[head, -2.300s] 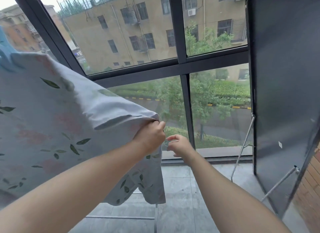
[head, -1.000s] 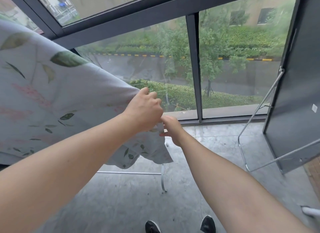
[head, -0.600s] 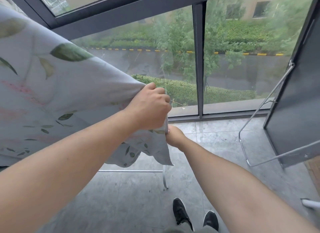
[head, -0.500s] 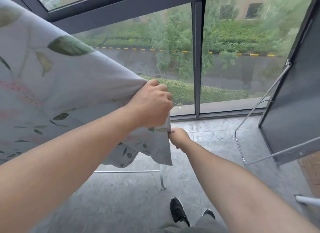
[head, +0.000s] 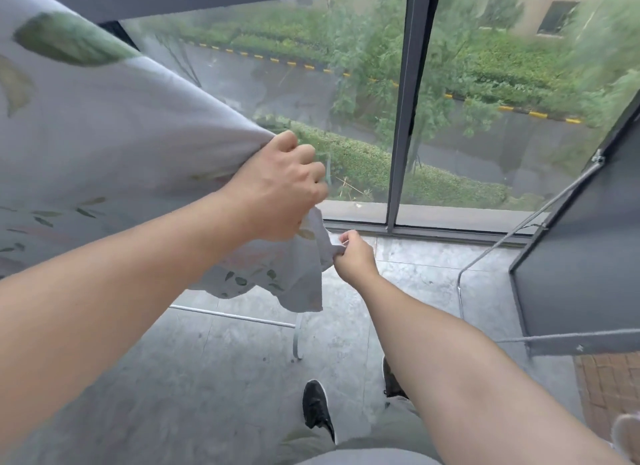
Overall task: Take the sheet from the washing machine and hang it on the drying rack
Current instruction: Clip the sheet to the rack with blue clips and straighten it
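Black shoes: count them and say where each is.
2. One black shoe is on the grey floor at bottom centre; the other shoe, right of it, is mostly hidden behind the right forearm.

A single wide-angle camera on the person's head looks forward and steeply down, close over both forearms. The left hand [head: 280, 191] and right hand [head: 355, 257] sit near centre, the sheet [head: 104, 135] at ten o'clock, the window [head: 405, 118] at one, and a shoe [head: 317, 409] at six.
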A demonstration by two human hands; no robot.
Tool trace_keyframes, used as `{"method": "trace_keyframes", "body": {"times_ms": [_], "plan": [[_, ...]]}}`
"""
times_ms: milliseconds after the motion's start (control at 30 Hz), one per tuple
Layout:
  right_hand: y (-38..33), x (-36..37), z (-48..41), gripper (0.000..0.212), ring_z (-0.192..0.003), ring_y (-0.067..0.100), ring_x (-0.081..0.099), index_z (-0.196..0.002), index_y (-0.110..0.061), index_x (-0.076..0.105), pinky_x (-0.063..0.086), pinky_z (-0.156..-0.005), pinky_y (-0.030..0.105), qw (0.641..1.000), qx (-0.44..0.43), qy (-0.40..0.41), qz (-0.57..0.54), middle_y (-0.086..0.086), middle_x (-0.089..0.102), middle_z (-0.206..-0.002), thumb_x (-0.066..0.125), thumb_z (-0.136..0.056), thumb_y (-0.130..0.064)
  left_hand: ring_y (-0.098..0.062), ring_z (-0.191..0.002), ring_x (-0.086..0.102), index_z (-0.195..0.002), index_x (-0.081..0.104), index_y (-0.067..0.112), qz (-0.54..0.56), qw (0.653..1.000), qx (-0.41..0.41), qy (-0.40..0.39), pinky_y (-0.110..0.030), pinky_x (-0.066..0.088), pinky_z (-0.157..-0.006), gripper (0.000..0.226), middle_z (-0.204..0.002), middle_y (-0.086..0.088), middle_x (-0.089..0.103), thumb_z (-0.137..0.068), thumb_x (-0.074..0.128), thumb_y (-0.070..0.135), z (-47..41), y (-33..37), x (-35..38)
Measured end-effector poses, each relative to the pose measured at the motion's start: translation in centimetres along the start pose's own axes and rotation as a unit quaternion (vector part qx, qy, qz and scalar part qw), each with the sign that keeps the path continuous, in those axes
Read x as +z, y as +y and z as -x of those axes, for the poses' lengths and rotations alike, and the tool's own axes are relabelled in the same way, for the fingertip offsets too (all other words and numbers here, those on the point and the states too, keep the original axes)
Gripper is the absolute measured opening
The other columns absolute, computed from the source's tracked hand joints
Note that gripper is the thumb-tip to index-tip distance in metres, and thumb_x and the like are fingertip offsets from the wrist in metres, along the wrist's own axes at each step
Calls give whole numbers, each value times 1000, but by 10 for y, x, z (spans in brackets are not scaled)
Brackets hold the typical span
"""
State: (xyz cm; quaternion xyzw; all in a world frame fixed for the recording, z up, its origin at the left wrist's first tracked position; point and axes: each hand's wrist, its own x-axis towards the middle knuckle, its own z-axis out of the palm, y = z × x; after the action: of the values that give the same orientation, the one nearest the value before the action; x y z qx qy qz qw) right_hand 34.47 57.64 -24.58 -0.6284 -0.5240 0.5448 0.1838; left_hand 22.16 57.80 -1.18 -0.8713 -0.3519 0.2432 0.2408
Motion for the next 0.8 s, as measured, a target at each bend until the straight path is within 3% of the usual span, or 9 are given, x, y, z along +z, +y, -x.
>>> {"method": "trace_keyframes", "body": {"times_ms": [67, 167, 233, 367, 467, 600, 800], "plan": [[5, -1, -3, 17, -85, 25, 48, -96, -19, 55, 37, -59, 28, 995, -38, -8, 88, 2, 48, -102, 54, -83, -8, -25, -74, 48, -68, 60, 21, -40, 999, -3, -31, -39, 35, -78, 17, -71, 0, 49, -64, 48, 10, -2, 7, 8], [8, -2, -14, 30, -78, 25, 37, -64, -22, 31, 21, -51, 31, 988, -59, -17, 139, 1, 40, -80, 49, -76, -1, -24, -78, 51, -81, 68, 21, -78, 994, 5, -78, -39, 36, -80, 37, -79, -2, 53, -76, 34, 6, -9, 30, 23], [8, -4, -18, 32, -77, 23, 33, -62, -22, 27, 19, -49, 30, 988, -56, -25, 143, -5, 32, -70, 47, -76, -1, -26, -91, 52, -101, 69, 16, -66, 989, 7, -135, -40, 35, -82, 38, -98, -7, 56, -87, 35, 7, -12, 50, 40], [6, -7, -15, 14, -72, 29, 51, -72, -17, 45, 31, -49, 29, 976, -55, -23, 210, 0, 51, -73, 55, -80, -11, -32, -113, 46, -132, 58, 10, -84, 967, -47, -238, -43, 35, -90, 40, -139, -22, 46, -98, 39, 16, -19, 77, 70], [6, -10, -14, 8, -79, 29, 55, -89, -18, 57, 39, -61, 30, 962, -55, -13, 268, 1, 56, -82, 60, -82, -19, -34, -111, 46, -129, 59, 9, -88, 965, -58, -239, -46, 36, -91, 40, -134, -20, 51, -98, 36, 16, -23, 93, 86], [17, -1, -27, 14, -87, 33, 57, -86, -15, 48, 38, -66, 34, 943, -87, 4, 321, 7, 59, -88, 50, -79, -3, -31, -101, 49, -117, 61, 8, -51, 966, -87, -237, -44, 37, -89, 34, -111, -16, 56, -97, 34, 11, -28, 102, 106], [43, 21, -61, 21, -76, 31, 49, -82, -14, 52, 36, -61, 30, 973, -43, 53, 222, 4, 44, -95, 42, -80, 3, -29, -103, 45, -109, 66, 14, -15, 963, -116, -242, -45, 31, -100, 28, -104, -8, 51, -93, 43, 10, -35, 94, 146]]}}
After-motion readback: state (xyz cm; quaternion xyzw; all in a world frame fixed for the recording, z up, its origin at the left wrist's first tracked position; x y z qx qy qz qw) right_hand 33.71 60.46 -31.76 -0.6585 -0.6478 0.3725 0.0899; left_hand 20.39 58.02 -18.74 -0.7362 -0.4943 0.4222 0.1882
